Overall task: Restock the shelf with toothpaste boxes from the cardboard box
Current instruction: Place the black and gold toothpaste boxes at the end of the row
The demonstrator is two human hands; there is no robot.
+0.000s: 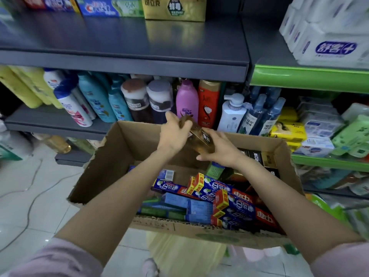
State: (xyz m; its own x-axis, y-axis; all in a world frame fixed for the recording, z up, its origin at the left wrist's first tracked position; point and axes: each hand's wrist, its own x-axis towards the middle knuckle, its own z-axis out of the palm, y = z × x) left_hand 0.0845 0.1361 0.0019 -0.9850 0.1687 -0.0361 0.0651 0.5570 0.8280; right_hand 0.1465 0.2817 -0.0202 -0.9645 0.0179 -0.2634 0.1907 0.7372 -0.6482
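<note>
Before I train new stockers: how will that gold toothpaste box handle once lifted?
The gold toothpaste box is held by both the left hand and right hand. Its straight edges suggest it is stiff. It looks long and slim, so probably light. Its glossy surface may be slippery.

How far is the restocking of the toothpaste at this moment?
Early to midway. A few toothpaste boxes and a gold box already stand at the back of the top shelf, with much bare space in front. Both hands, left and right, hold one gold box. Many blue boxes remain in the cardboard box.
</note>
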